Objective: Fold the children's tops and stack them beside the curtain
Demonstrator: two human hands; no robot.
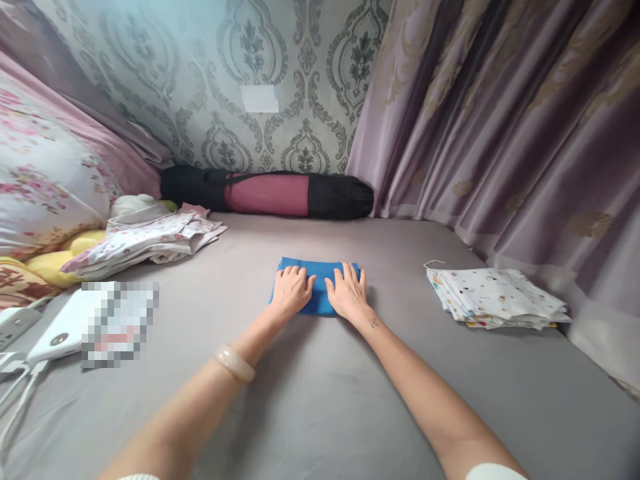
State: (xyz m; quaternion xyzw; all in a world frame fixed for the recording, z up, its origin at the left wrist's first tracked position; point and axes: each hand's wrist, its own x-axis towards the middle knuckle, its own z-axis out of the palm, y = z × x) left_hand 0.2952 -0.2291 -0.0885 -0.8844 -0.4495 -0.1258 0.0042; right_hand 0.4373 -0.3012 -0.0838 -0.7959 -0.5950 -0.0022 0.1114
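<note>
A blue cloth (320,303), folded into a small flat rectangle, lies on the grey bed sheet (320,387) in front of me. My left hand (291,290) rests palm down on its left part, fingers stretched toward the far edge. On the right part lies my right hand (349,292), also flat, with its fingers a little apart. Both thumbs point inward, and a strip of blue fabric shows between them. The cloth's outer sides are partly hidden under my hands.
Folded patterned cloths (500,297) are stacked at the right. Folded clothes (160,240) lie at the left near a floral pillow (45,167). A white power bank (73,323) with cables sits at left. A long black and maroon bag (267,193) lies along the wall.
</note>
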